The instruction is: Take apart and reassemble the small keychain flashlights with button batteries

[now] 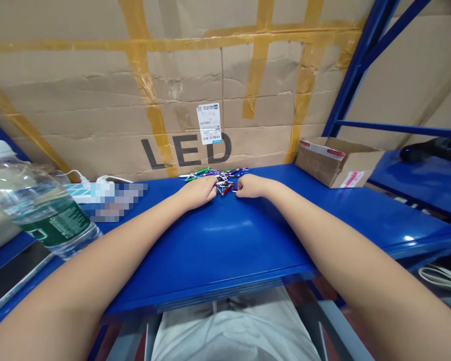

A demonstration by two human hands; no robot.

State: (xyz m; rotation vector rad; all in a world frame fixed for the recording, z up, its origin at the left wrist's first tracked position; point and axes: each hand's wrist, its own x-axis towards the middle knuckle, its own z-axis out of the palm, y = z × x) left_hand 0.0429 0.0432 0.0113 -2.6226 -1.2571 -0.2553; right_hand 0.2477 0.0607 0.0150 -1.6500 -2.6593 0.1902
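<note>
A pile of small shiny metal carabiners [225, 188], in green, blue, purple, red and silver, lies at the back of the blue table, against the cardboard. My left hand [200, 192] rests at the pile's left side, its fingers closed together over the near pieces; what they pinch is mostly hidden. From the other side, my right hand [252, 186] is curled with its fingertips at the pile's right edge, closed on a purplish carabiner that shows only in part. The separate pieces are too small and tangled to tell apart.
Behind the blue table [225, 240] stands a large taped cardboard box [188, 90] marked LED. To the left are a water bottle [60, 220], a phone-like dark device [15, 276] and a power strip [78, 193]. An open small carton [323, 163] sits at right, near a blue frame post [355, 75].
</note>
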